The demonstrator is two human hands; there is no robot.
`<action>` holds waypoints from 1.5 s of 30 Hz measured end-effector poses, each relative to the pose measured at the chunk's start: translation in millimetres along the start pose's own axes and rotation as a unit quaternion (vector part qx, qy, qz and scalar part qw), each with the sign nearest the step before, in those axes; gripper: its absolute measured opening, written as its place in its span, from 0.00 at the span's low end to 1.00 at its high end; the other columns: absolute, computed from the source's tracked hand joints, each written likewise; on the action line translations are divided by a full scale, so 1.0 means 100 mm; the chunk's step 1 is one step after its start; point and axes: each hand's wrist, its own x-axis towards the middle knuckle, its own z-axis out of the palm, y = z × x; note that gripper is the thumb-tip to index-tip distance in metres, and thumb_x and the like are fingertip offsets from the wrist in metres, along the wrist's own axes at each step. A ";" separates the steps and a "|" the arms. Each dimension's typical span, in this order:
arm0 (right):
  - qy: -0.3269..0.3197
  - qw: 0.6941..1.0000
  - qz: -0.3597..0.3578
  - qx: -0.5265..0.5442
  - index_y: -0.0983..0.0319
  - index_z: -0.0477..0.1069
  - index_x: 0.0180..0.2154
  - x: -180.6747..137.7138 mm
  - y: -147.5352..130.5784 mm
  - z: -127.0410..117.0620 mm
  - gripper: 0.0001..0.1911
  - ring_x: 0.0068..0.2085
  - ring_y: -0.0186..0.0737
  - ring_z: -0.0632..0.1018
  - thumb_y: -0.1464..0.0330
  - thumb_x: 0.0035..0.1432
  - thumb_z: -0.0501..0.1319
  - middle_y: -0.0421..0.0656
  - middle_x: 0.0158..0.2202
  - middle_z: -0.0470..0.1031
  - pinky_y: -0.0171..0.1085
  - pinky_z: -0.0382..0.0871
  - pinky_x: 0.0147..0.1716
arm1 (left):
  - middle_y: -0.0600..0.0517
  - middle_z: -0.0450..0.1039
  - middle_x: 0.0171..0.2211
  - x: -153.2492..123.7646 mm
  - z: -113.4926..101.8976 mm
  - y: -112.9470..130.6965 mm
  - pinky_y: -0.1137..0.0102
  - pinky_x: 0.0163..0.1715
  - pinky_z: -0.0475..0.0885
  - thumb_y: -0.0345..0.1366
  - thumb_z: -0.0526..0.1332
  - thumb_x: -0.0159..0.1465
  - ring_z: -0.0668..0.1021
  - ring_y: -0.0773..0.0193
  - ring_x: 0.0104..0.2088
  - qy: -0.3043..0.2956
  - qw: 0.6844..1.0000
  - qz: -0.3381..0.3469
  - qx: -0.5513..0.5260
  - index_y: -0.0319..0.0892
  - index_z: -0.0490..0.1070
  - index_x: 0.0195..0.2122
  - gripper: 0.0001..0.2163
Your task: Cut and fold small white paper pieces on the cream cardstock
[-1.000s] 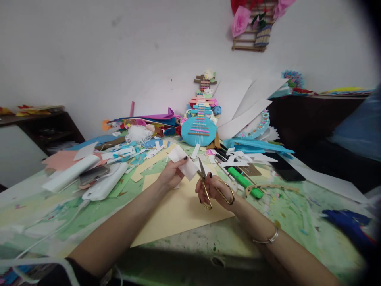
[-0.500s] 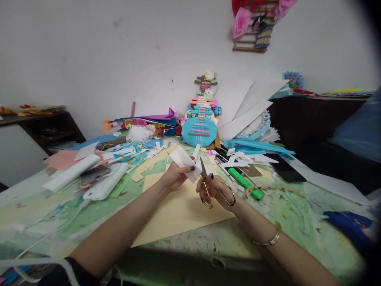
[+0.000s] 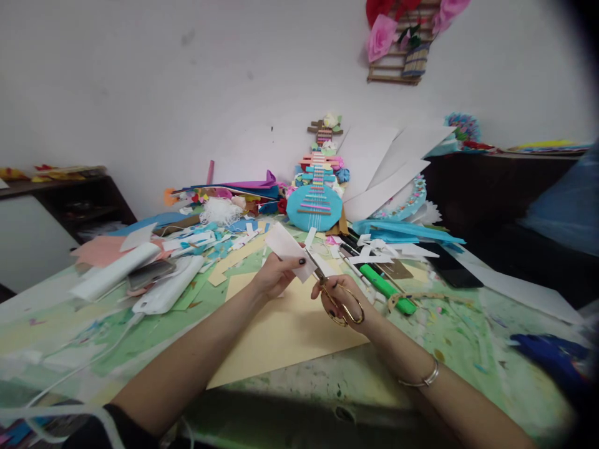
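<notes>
Green marker — beside it, a blue paper guitar.

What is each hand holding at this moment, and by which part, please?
The left hand pinches a white paper piece at its lower edge; the right hand grips gold-handled scissors by the finger loops.

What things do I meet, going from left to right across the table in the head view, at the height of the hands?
White rolled paper → left hand holding the white paper piece → right hand with the gold scissors → green marker → black phone.
</notes>
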 end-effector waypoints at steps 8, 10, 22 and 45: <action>0.012 1.000 0.000 -0.025 0.67 0.68 0.31 0.01 -0.02 0.05 0.32 0.11 0.25 0.54 0.41 0.50 0.55 0.32 0.10 0.58 0.29 0.47 0.13 | 0.52 0.76 0.29 0.00 -0.01 0.02 0.70 0.36 0.67 0.27 0.72 0.41 0.75 0.66 0.31 -0.019 1.000 0.009 0.006 0.36 0.73 0.36 0.19; 0.017 1.000 0.011 -0.022 0.65 0.65 0.34 0.01 -0.02 0.06 0.33 0.10 0.25 0.53 0.39 0.49 0.53 0.31 0.09 0.57 0.29 0.48 0.13 | 0.53 0.75 0.28 0.00 -0.01 0.01 0.70 0.35 0.67 0.27 0.72 0.41 0.75 0.66 0.30 -0.016 1.000 0.008 0.010 0.37 0.72 0.36 0.20; -0.006 0.999 0.000 0.051 0.60 0.57 0.36 0.02 0.01 0.08 0.29 0.13 0.31 0.61 0.41 0.52 0.52 0.33 0.12 0.63 0.30 0.55 0.14 | 0.50 0.76 0.30 -0.06 0.02 -0.08 0.70 0.34 0.69 0.26 0.72 0.41 0.76 0.64 0.31 -0.060 0.997 -0.007 0.056 0.36 0.71 0.38 0.21; 0.011 1.000 -0.028 -0.002 0.58 0.53 0.35 0.01 0.03 0.09 0.32 0.09 0.27 0.53 0.38 0.45 0.55 0.28 0.09 0.59 0.27 0.48 0.10 | 0.50 0.76 0.30 -0.07 -0.01 -0.04 0.69 0.34 0.69 0.30 0.72 0.43 0.76 0.63 0.31 -0.091 0.995 -0.026 0.030 0.38 0.73 0.39 0.21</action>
